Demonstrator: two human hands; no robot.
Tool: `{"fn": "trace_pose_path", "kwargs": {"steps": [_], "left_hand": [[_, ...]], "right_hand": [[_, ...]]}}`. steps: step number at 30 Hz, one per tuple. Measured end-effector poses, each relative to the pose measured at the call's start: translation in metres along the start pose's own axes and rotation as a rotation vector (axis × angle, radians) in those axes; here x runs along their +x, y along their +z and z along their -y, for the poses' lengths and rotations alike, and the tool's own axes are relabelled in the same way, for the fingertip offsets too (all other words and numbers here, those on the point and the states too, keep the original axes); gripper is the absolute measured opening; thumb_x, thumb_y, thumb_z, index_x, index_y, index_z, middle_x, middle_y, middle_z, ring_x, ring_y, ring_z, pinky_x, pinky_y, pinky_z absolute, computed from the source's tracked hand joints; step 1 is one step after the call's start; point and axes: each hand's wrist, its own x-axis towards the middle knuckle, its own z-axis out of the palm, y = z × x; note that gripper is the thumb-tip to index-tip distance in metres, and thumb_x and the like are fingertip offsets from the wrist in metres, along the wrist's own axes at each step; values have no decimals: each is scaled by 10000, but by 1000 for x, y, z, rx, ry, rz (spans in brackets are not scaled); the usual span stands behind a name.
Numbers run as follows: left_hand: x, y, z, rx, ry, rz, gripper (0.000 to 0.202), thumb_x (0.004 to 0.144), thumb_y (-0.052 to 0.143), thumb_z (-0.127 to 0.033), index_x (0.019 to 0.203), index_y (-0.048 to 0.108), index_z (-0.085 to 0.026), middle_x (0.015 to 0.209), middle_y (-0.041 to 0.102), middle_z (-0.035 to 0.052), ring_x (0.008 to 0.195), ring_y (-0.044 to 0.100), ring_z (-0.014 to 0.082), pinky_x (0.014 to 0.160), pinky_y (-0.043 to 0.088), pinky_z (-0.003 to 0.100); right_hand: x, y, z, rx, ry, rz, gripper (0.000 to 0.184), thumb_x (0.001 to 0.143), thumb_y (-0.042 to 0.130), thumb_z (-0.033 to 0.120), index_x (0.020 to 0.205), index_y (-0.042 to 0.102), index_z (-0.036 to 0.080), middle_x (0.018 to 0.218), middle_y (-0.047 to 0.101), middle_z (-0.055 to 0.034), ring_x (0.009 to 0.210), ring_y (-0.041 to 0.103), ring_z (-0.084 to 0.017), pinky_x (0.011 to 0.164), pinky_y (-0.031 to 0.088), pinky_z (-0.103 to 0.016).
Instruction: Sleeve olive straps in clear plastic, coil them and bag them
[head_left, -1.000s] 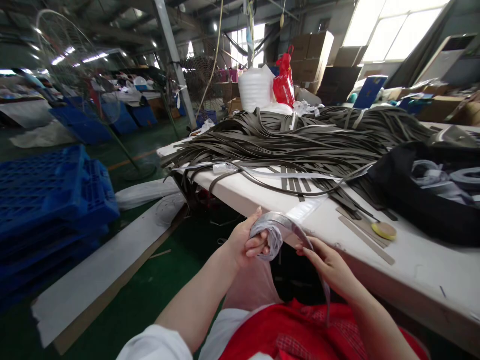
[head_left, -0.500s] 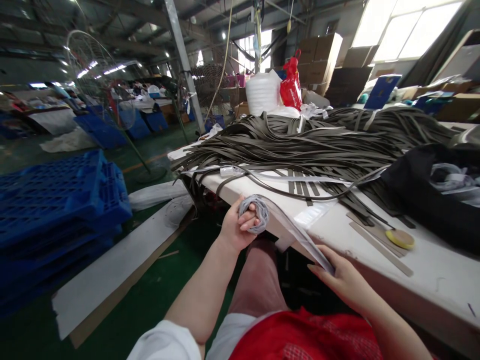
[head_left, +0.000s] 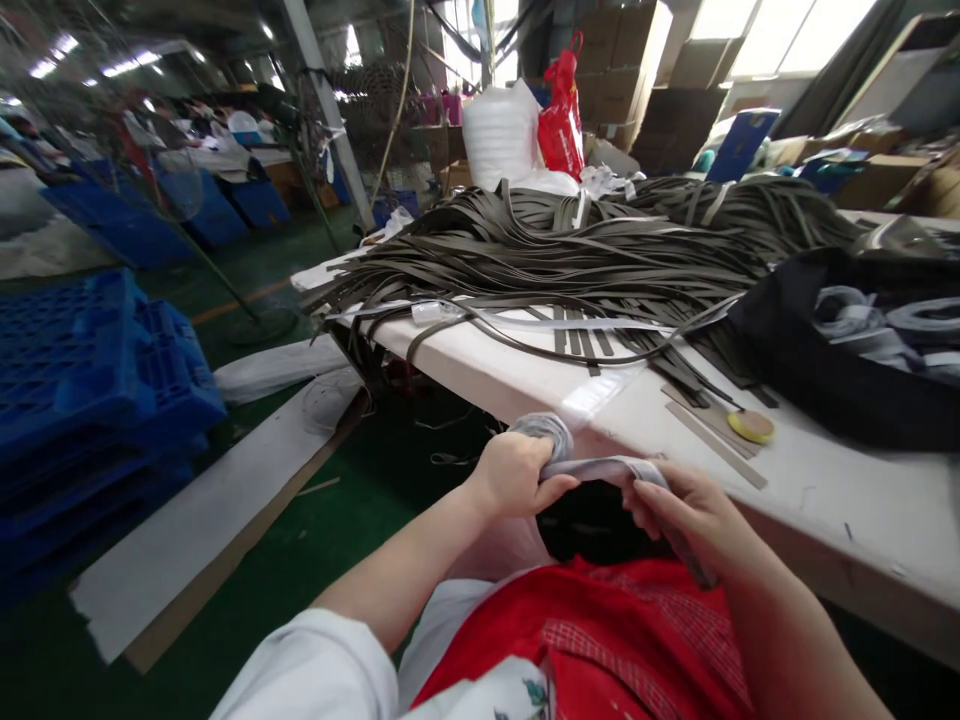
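A grey coil of strap [head_left: 556, 432] sits in my left hand [head_left: 512, 474], whose fingers are wrapped round it, just off the table's front edge. From the coil a flat grey length of strap [head_left: 600, 468] runs across to my right hand [head_left: 686, 505]. My right hand is closed on that length, and its tail hangs down below the palm toward the red apron [head_left: 600, 620]. Behind the hands, a large heap of dark grey strips [head_left: 570, 245] covers the far part of the white table [head_left: 832, 500].
A yellow tape roll [head_left: 751, 427] lies by loose strips on the table. A black bag [head_left: 780, 350] with pale coils stands at the right. Blue pallets [head_left: 67, 380] are stacked on the left, near a long white board [head_left: 202, 530] on the floor.
My left hand has turned over, back upward, and moved right with the coil. My right hand has come nearer to it, and the strap between them is shorter. The view has shifted right.
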Motion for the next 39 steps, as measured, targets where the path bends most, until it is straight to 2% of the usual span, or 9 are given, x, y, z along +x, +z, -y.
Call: {"fn": "trace_pose_path", "kwargs": {"steps": [6, 9, 14, 22, 26, 30, 34, 36, 39], "left_hand": [[-8, 7, 5, 24, -153, 321, 609, 930, 401, -582, 460, 455, -198, 444, 423, -11, 433, 384, 114, 484, 232, 256], [-5, 7, 7, -304, -429, 417, 690, 891, 342, -712, 506, 552, -179, 377, 429, -18, 334, 363, 102, 403, 257, 246], [-1, 8, 11, -971, -706, 403, 733, 866, 369, -755, 511, 571, -146, 267, 287, -75, 230, 284, 62, 416, 407, 221], [-3, 49, -10, -1437, -568, 90, 317, 683, 861, -336, 779, 667, -104, 459, 454, -102, 419, 429, 8, 710, 519, 172], [-13, 65, -3, -1294, -606, 53, 390, 696, 831, -423, 827, 632, -114, 607, 564, -38, 558, 546, 75, 615, 492, 202], [-30, 68, 18, -785, -540, -24, 508, 693, 832, -387, 1069, 600, -139, 964, 671, 67, 877, 646, 175, 828, 515, 302], [-38, 66, 23, -278, -207, 347, 625, 764, 760, -403, 1309, 543, -187, 1211, 624, 125, 1091, 615, 242, 985, 478, 384], [-38, 71, 19, -109, -61, 548, 499, 848, 660, -415, 1288, 585, -193, 1241, 637, 126, 1119, 615, 258, 1007, 468, 399], [-36, 83, 14, 8, -38, 540, 392, 919, 553, -383, 1258, 615, -196, 1251, 667, 105, 1138, 623, 258, 1022, 463, 388]], "right_hand": [[11, -26, -35, -688, -86, -100, 293, 930, 501, 421, 1031, 696, 227, 990, 736, -79, 902, 665, -260, 821, 495, -369], [12, -20, -45, -774, -85, -103, 326, 945, 469, 424, 853, 706, 220, 824, 723, -66, 783, 658, -241, 739, 481, -344], [14, 4, -54, -288, 37, -9, 498, 980, 323, 573, 936, 633, 186, 460, 449, 55, 413, 445, -134, 491, 377, -264], [28, 71, -53, 171, -31, -69, 610, 865, 317, 784, 800, 505, 207, 566, 454, 19, 461, 371, -116, 447, 314, -257], [23, 62, -60, 225, 111, -194, 566, 869, 386, 745, 971, 494, 198, 545, 487, 36, 418, 354, -112, 410, 252, -241], [6, 22, -66, -60, 69, -123, 552, 870, 473, 681, 1052, 567, 169, 658, 590, -2, 551, 496, -150, 533, 402, -263], [-9, -12, -58, -437, 225, 452, 460, 820, 612, 605, 899, 690, 159, 783, 695, -47, 668, 583, -184, 635, 444, -271], [-10, -16, -56, -508, 241, 491, 439, 835, 601, 575, 868, 709, 151, 795, 709, -63, 677, 595, -193, 635, 445, -273], [-8, -10, -61, -371, 147, 382, 395, 882, 560, 508, 979, 712, 156, 925, 720, -65, 799, 626, -212, 741, 472, -289]]}}
